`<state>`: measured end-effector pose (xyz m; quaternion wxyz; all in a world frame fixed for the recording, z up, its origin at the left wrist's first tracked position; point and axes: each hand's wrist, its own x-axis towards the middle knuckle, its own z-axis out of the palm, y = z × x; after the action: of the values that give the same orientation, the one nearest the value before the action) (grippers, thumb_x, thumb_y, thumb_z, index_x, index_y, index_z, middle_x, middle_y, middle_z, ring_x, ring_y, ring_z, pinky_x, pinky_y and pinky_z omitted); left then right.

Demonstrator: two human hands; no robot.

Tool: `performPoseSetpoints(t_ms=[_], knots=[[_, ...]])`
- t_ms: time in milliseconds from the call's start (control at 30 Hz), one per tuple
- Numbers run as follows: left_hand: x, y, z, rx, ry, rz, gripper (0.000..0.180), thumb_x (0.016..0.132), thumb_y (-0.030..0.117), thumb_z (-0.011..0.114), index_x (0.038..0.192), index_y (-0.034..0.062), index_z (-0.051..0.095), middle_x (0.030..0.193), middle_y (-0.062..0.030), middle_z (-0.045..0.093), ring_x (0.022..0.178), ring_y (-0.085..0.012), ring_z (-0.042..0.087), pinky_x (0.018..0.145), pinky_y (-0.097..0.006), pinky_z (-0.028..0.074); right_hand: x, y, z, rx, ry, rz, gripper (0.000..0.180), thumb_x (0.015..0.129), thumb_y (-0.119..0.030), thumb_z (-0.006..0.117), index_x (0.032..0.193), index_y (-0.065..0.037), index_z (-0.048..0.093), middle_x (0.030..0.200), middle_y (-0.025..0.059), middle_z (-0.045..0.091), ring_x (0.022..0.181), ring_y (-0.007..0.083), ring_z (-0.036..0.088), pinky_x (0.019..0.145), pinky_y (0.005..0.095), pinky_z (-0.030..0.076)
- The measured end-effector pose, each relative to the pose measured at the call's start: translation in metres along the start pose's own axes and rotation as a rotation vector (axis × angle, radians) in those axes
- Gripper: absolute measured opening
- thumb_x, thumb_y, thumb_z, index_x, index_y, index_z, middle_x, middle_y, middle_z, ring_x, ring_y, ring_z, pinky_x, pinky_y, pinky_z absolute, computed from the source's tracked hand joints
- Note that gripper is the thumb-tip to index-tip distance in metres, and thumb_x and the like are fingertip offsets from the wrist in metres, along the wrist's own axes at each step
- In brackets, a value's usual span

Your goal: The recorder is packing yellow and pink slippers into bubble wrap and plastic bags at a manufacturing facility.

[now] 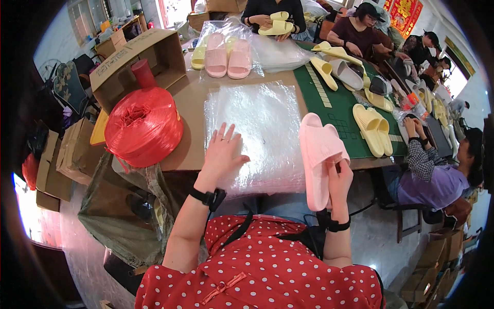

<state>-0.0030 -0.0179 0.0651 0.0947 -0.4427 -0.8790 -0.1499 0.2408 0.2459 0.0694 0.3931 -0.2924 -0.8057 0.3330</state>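
Right of frame centre, I see the right hand (339, 181), grip pinched on rounded, pale pink slippers (315, 154). Mid-frame: left hand (223, 153) flat, grip wide, palm-down on glossy, crinkled clear bags (270, 126) atop the desk (193, 147). At left, a round, shiny red twine roll (149, 131).

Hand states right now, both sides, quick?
Left hand: open, fingers spread, palm down on the clear plastic bags.
Right hand: closed, holding pink slippers.
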Motion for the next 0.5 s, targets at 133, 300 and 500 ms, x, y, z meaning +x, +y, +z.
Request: performPoseSetpoints(t_ms=[133, 300, 500], knots=[[-0.016, 0.017, 0.001, -0.186, -0.06, 0.263, 0.069, 0.082, 0.048, 0.074, 0.138, 0.0109, 0.058, 0.153, -0.016, 0.045, 0.146, -0.0382, 0.035, 0.119, -0.05, 0.031, -0.005, 0.0, -0.007, 0.063, 0.041, 0.029, 0.032, 0.094, -0.026, 0.072, 0.089, 0.005, 0.063, 0.071, 0.0147, 0.06, 0.065, 0.0183, 0.052, 0.062, 0.034, 0.045], [-0.028, 0.024, 0.017, -0.206, -0.128, 0.221, 0.07, 0.083, 0.049, 0.074, 0.143, 0.0166, 0.055, 0.155, -0.0134, 0.044, 0.146, -0.0366, 0.036, 0.12, -0.048, 0.029, -0.005, 0.0, -0.006, 0.127, 0.073, 0.037, 0.035, 0.094, -0.028, 0.072, 0.091, 0.005, 0.064, 0.073, 0.0143, 0.063, 0.066, 0.0164, 0.052, 0.063, 0.0334, 0.045], [-0.02, 0.021, 0.03, -0.156, -0.09, 0.169, 0.055, 0.091, 0.037, 0.069, 0.141, 0.0169, 0.056, 0.155, -0.0124, 0.045, 0.145, -0.0354, 0.037, 0.119, -0.048, 0.031, -0.008, 0.003, -0.006, 0.096, 0.062, 0.055, 0.031, 0.094, -0.026, 0.072, 0.095, 0.005, 0.066, 0.074, 0.0119, 0.065, 0.069, 0.0148, 0.055, 0.066, 0.0317, 0.046]])
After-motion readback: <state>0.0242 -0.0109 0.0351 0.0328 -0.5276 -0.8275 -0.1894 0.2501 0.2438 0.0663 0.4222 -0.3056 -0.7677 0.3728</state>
